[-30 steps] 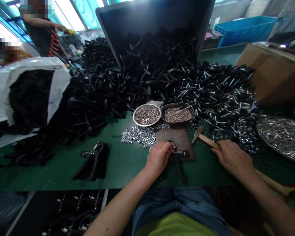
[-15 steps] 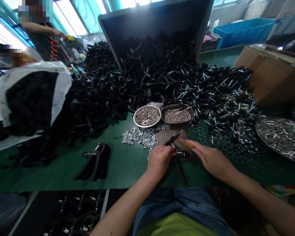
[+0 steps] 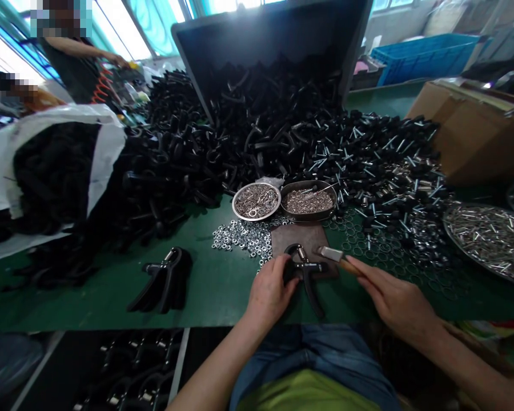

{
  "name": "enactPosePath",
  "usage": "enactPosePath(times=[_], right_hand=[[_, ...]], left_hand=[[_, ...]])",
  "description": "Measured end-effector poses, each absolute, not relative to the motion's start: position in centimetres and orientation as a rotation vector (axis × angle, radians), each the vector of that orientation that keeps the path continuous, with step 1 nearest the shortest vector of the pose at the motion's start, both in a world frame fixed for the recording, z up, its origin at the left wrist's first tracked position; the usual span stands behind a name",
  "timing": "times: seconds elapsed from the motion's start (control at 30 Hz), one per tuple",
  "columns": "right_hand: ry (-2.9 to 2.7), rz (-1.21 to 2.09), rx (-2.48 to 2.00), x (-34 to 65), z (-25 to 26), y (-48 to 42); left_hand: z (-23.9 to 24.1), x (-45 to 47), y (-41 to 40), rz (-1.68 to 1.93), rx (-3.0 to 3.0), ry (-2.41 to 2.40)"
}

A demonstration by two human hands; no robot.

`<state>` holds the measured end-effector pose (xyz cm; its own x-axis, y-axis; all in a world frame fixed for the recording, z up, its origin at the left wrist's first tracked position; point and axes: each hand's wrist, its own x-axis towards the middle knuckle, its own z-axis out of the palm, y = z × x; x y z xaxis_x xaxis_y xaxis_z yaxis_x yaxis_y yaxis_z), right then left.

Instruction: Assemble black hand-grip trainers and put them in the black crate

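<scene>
The grip [image 3: 312, 294], smooth black plastic splayed in an upside-down V, lies partly on a flat, dull brown plate [image 3: 312, 233]; a bright coiled spring [image 3: 301, 254] sits near its apex. At its 9 o'clock, the left hand [image 3: 269, 288] grasps one leg between thumb and fingers. At 3 o'clock, the right hand [image 3: 398, 299] is closed round the wooden handle of a hammer [image 3: 333, 254]; its worn metal head is over the plate, just beside the grip, and whether it touches the plate I cannot tell.

Further out, shiny nuts [image 3: 243, 237] scatter at 10 o'clock, and a round steel bowl [image 3: 249, 219] stands at 11, touching or nearly touching an oval tin [image 3: 310, 217] of tiny metal bits at 12. Thin wire rings [image 3: 356, 242] spread at 2. Well apart at 9, finished-looking black grips [image 3: 166, 282] nest together on the green bench [image 3: 216, 299]. A brown cardboard carton [image 3: 475, 137] stands at 2.
</scene>
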<state>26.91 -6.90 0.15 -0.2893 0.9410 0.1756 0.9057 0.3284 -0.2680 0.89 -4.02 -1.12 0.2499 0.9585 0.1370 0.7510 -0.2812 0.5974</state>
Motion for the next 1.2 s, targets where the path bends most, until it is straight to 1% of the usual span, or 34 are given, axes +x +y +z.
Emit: enactPosePath(times=[0.1, 0.2, 0.3, 0.37, 0.43, 0.5, 0.6, 0.73, 0.83, 0.97, 1.0, 1.1, 1.2], right_hand=[[-2.26, -0.183, -1.826, 29.0, -0.8, -7.3], [-2.289, -0.377, -1.839, 30.5, -1.5, -6.6], [-2.253, -0.371, -1.724, 30.6, -1.1, -4.1], [-2.229, -0.313, -1.647, 29.7, -0.2, -1.3], [-2.223, -0.261, -1.602, 28.4, 1.1, 2.0], [-2.244, -0.206, -1.647, 26.9, 2.5, 5.6], [-2.41, -0.142, -1.895, 24.6, 3.9, 10.7], [-2.51, -0.048, -2.012, 22.6, 4.1, 15.2], [-2.533, 0.018, -2.054, 21.9, 3.5, 16.3], [-2.505, 0.058, -2.052, 22.1, 2.9, 15.8], [-2.488, 0.068, -2.046, 22.3, 2.8, 15.5], [-2.412, 0.095, -2.024, 23.0, 2.7, 15.0], [-2.296, 0.118, -1.998, 23.6, 2.6, 14.7]], left_hand=[[-0.9, 0.7, -3.7, 0.701, 2.016, 1.473], [-0.4, 1.1, -3.6, 0.829, 1.525, 1.367], [0.0, 2.2, -4.0, 0.911, 0.889, 1.208], [0.3, 3.2, -4.6, 0.934, 0.596, 1.123], [0.6, 3.9, -5.6, 0.938, 0.452, 1.063], [1.0, 4.3, -6.7, 0.922, 0.439, 1.029], [2.2, 4.2, -7.9, 0.862, 0.563, 1.036], [4.0, 3.1, -6.9, 0.811, 0.826, 1.096], [4.3, 2.1, -3.4, 0.875, 1.175, 1.197], [3.5, 1.6, 3.7, 0.873, 1.81, 1.417], [3.4, 1.9, 5.6, 0.818, 1.981, 1.471], [2.9, 3.5, 10.7, 0.484, 2.359, 1.638], [2.5, 5.7, 14.3, 0.304, 2.427, 1.651]])
